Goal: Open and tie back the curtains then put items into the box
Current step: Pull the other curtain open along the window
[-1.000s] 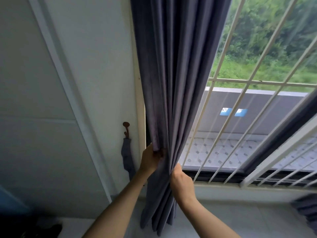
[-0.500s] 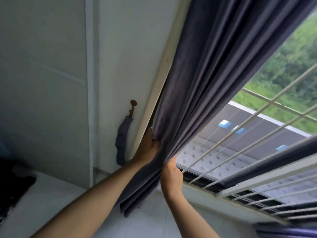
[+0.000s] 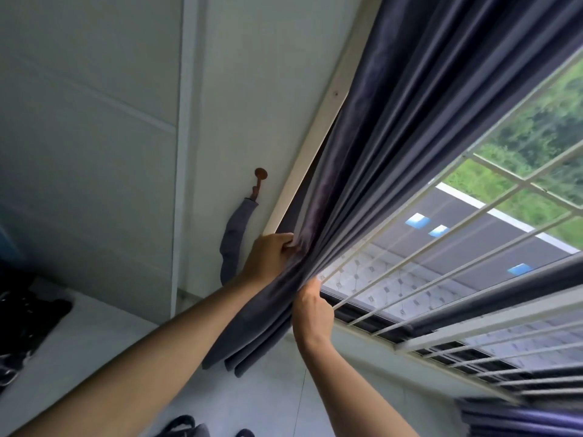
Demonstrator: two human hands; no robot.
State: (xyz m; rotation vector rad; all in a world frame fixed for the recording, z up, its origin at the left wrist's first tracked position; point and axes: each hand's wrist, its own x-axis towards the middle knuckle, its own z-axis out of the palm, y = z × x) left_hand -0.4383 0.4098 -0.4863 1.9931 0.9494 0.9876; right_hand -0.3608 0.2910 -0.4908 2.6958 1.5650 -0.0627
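Head view, tilted, looks at a window corner where a dark grey curtain [image 3: 394, 171] is gathered into a bundle of folds along the pale window frame [image 3: 310, 143]. The left hand [image 3: 268, 258] is closed around the wall-side edge of the bundle, fingers curled over the cloth just beside the frame. The right hand [image 3: 314, 309] grips the window-side edge slightly lower, fingers hidden behind the folds, thumb side toward the camera. Between the two hands the cloth is pinched narrow; below them the hem [image 3: 239, 351] hangs loose above the light floor [image 3: 268, 402].

On the white wall [image 3: 252, 74] left of the frame a small brown hook [image 3: 260, 179] carries a grey tie-back strap [image 3: 233, 241], which hangs slack, near the left hand but apart from it. Right of the curtain, white window bars [image 3: 441, 272] cross the pane, with a grey roof and green trees beyond. At the lower right corner part of a second dark curtain [image 3: 517, 417] shows, blurred. Dark things lie at the left edge, too unclear to name.
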